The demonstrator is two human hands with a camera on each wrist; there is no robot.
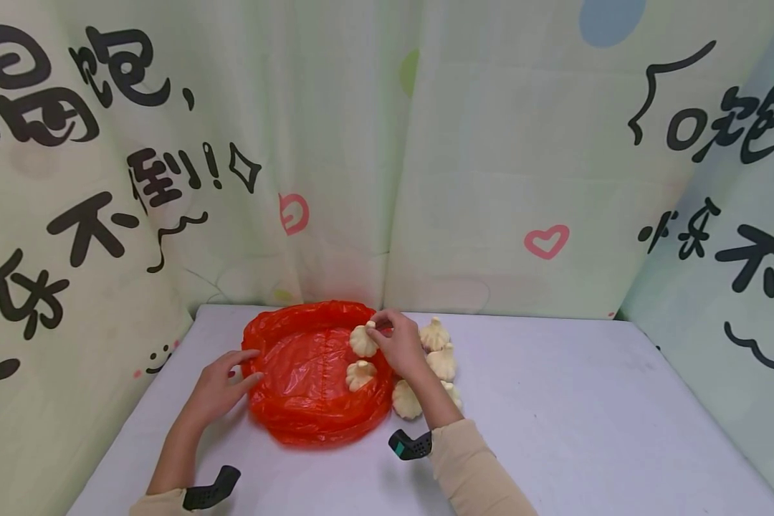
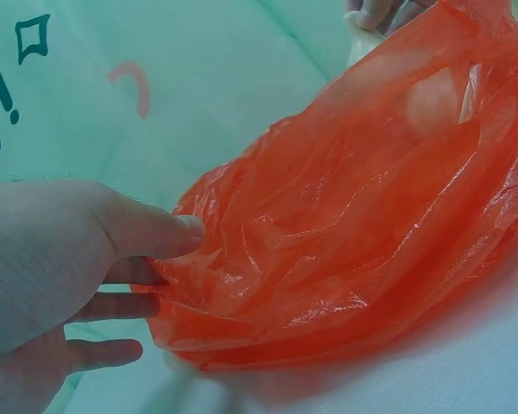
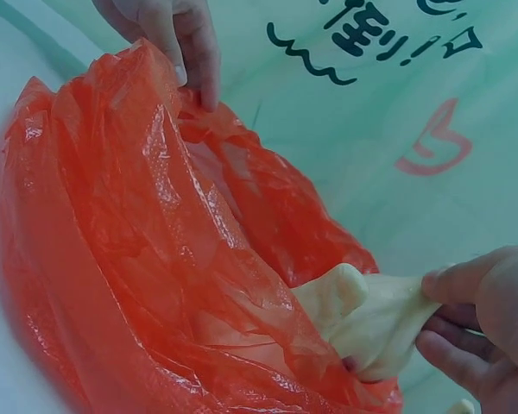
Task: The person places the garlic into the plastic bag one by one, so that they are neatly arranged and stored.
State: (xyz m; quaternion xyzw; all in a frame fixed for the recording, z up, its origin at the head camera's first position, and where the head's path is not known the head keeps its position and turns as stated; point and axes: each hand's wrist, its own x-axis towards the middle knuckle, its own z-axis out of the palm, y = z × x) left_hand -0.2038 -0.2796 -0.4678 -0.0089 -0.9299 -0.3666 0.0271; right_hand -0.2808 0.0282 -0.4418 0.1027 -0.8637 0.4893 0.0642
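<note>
At the left rim of a red plastic bag [image 1: 297, 365], my left hand [image 1: 219, 387] holds the film, its thumb [image 2: 168, 233] lying on the plastic. My right hand [image 1: 396, 344] pinches a pale garlic bulb [image 1: 363, 341] over the bag's right side, inside the rim in the head view. In the right wrist view this bulb [image 3: 363, 323] overlaps the bag's edge, with the thumb and fingertips at one end of it. Another garlic bulb [image 1: 360, 375] lies within the bag, near its right wall. The bag's mouth is spread wide.
Several more garlic bulbs [image 1: 441, 362] lie along the bag's right side, partly hidden by the right forearm. The white table [image 1: 555, 416] backs onto a printed curtain [image 1: 490, 179], with more curtain on both sides. Black wrist devices [image 1: 411, 445] sit on both wrists.
</note>
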